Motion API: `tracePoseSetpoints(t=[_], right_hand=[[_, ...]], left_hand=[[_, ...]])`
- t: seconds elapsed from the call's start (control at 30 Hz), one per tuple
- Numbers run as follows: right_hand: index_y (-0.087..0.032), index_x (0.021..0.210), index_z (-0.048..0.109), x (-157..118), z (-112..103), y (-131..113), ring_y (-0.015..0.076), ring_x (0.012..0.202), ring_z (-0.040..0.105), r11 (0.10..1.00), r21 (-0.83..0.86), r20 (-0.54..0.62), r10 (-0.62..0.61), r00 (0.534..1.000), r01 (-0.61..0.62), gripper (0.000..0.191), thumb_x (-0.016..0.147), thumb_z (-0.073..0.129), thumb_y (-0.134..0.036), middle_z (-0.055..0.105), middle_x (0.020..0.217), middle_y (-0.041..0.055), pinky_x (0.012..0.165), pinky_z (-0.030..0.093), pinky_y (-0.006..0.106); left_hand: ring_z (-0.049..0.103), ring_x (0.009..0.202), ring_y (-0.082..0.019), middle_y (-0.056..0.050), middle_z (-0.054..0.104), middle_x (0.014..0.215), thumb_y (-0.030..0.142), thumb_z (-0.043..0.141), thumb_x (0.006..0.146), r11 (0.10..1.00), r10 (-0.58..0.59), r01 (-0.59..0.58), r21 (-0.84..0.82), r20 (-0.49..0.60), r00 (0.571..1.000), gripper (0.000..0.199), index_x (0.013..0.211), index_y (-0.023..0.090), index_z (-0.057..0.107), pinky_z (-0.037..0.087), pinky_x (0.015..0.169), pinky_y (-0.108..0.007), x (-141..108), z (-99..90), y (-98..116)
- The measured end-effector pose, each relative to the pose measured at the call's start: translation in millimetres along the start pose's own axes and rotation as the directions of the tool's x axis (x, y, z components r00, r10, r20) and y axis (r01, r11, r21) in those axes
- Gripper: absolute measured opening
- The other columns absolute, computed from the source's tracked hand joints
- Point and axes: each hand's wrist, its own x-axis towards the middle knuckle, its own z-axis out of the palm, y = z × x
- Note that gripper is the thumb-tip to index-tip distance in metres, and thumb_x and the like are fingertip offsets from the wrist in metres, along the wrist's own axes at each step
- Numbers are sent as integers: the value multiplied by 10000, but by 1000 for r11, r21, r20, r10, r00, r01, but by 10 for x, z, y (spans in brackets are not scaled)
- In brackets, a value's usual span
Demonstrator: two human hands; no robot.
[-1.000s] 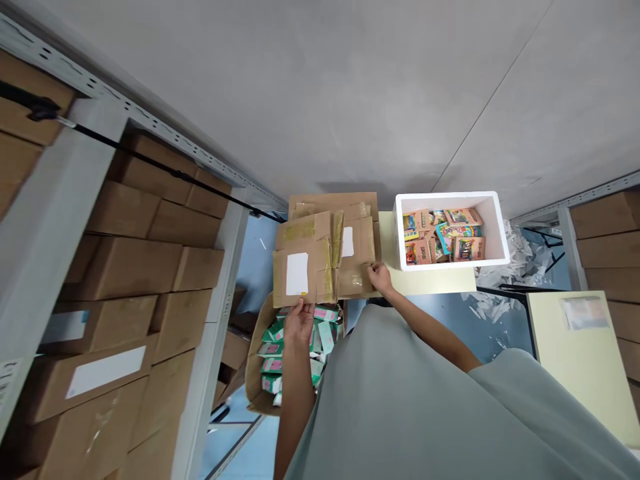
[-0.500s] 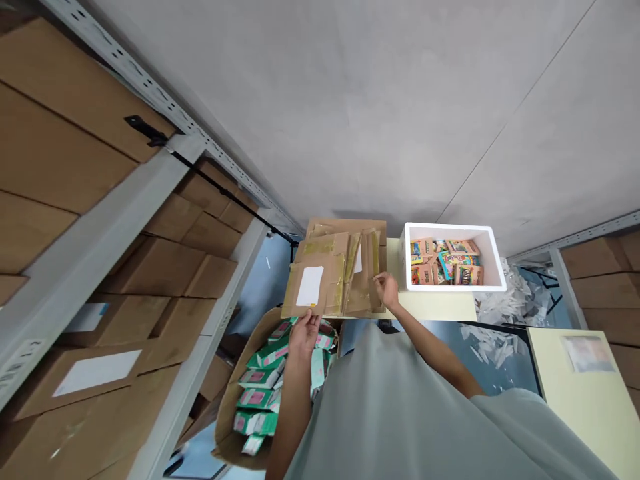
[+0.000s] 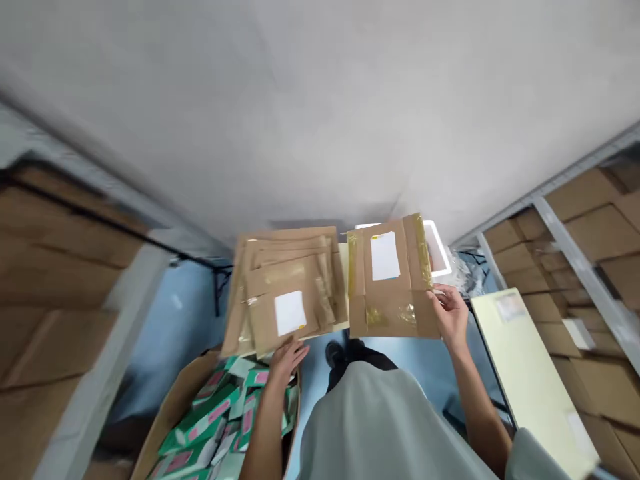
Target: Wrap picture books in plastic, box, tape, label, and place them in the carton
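Note:
My right hand (image 3: 449,313) pinches the right edge of a flattened cardboard box (image 3: 387,300). This box has a white label and shiny yellowish tape strips, and is raised in front of the white foam box (image 3: 439,248), hiding most of it. My left hand (image 3: 289,358) is at the front edge of a stack of flattened cardboard boxes (image 3: 270,280), fingers loosely apart. A white label (image 3: 290,313) lies on the top piece of that stack. Whether the left fingertips touch the cardboard is hard to tell.
Below my left arm stands a large open carton (image 3: 167,407) of green and white small boxes (image 3: 203,423). Shelves with brown cartons flank both sides. A pale table (image 3: 530,373) is at the right, with clear plastic scraps (image 3: 467,277) beyond it. A grey wall (image 3: 320,133) rises ahead.
A taped, labelled flattened box has come off the stack and moved right in my right hand, covering the foam box. My left hand has loosened its hold, and the view has shifted.

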Motion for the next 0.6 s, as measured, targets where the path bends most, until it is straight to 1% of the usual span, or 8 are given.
tracePoseSetpoints(t=[0.1, 0.17, 0.23, 0.3, 0.33, 0.43, 0.5, 0.6], right_hand=[[-257, 1194, 693, -252, -577, -7, 160, 781, 754, 997, 46, -153, 65, 986, -58, 487, 873, 910, -551, 813, 1098, 57, 727, 620, 286], [-259, 1294, 682, -399, -928, 45, 178, 818, 768, 997, 13, -213, 76, 974, -75, 571, 870, 902, -571, 813, 1114, 70, 764, 644, 313], [-245, 1343, 699, -536, -1279, 129, 195, 845, 778, 993, -59, -248, 80, 965, -97, 587, 893, 869, -581, 807, 1126, 85, 752, 649, 323], [-239, 1340, 730, -676, -1642, 226, 209, 857, 782, 981, -152, -265, 75, 961, -119, 530, 936, 821, -570, 804, 1143, 92, 719, 647, 330], [-244, 1333, 746, -750, -1828, 277, 217, 863, 781, 972, -201, -271, 66, 960, -124, 492, 959, 794, -560, 807, 1149, 94, 714, 651, 340], [-255, 1301, 782, -998, -2400, 443, 243, 917, 777, 941, -319, -294, 18, 956, -115, 391, 1019, 728, -521, 814, 1163, 101, 753, 669, 373], [-248, 1303, 785, -1190, -2786, 571, 236, 928, 767, 932, -345, -324, -10, 946, -109, 358, 1048, 696, -483, 810, 1178, 104, 755, 665, 355], [-252, 1331, 772, -1505, -3352, 782, 206, 891, 746, 933, -343, -360, -23, 933, -110, 328, 1080, 668, -437, 802, 1172, 91, 738, 649, 314]], left_hand=[[843, 910, -393, -171, 796, 862, 269, 825, 862, 953, -146, 120, 278, 75, 986, 144, 858, 180, 711, 630, 1054, -696, -23, 201, 1], [844, 932, -363, -182, 837, 1012, 397, 856, 863, 914, -78, -9, 406, 197, 977, 259, 938, 175, 746, 638, 1076, -643, -104, 582, 30], [834, 1061, -368, -178, 846, 1155, 624, 897, 797, 871, 88, -252, 422, 371, 924, 518, 1044, 190, 758, 625, 1119, -613, -295, 1147, 68], [815, 1154, -380, -182, 834, 1242, 854, 861, 704, 784, 218, -479, 395, 547, 808, 796, 1131, 191, 759, 599, 1161, -613, -595, 1821, 91], [803, 1198, -377, -187, 822, 1292, 909, 830, 697, 736, 233, -561, 380, 636, 736, 866, 1174, 191, 757, 589, 1176, -607, -776, 2171, 85], [786, 1245, -368, -223, 781, 1392, 897, 818, 750, 665, 200, -684, 299, 812, 548, 933, 1330, 172, 725, 616, 1142, -567, -1377, 3195, -75], [787, 1240, -363, -245, 731, 1479, 858, 814, 800, 659, 138, -706, 258, 882, 451, 937, 1419, 166, 685, 650, 1085, -547, -1786, 3829, -345], [771, 1283, -363, -275, 552, 1686, 770, 819, 863, 652, 49, -720, 239, 934, 354, 997, 1623, 196, 526, 682, 1022, -523, -2372, 4696, -969]])
